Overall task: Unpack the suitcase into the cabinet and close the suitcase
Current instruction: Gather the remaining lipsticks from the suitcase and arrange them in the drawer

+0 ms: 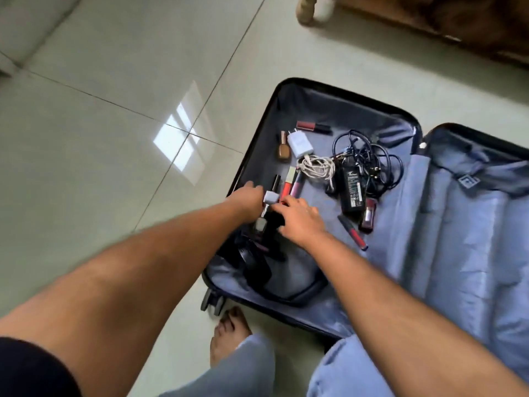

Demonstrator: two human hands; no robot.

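The dark suitcase [259, 133] lies open on the floor, its blue-lined lid [463, 233] flat to the right. In the left half lie a white charger [299, 143] with a coiled white cable [316, 166], a black power adapter [352, 187] with tangled black cords, a brown nail polish bottle [283, 151], and several red lip gloss tubes [289, 183]. My left hand [246, 200] is curled around a small silver-capped bottle [270, 197] near the left wall. My right hand [299, 220] is palm down beside it, fingers spread over a red tube and a black item. No cabinet is in view.
Glossy pale floor tiles [114, 156] spread to the left and behind. A wooden furniture leg [306, 8] and a brown base stand at the top right. My bare foot [229, 333] and blue trouser legs are at the suitcase's near edge, by a wheel [211, 302].
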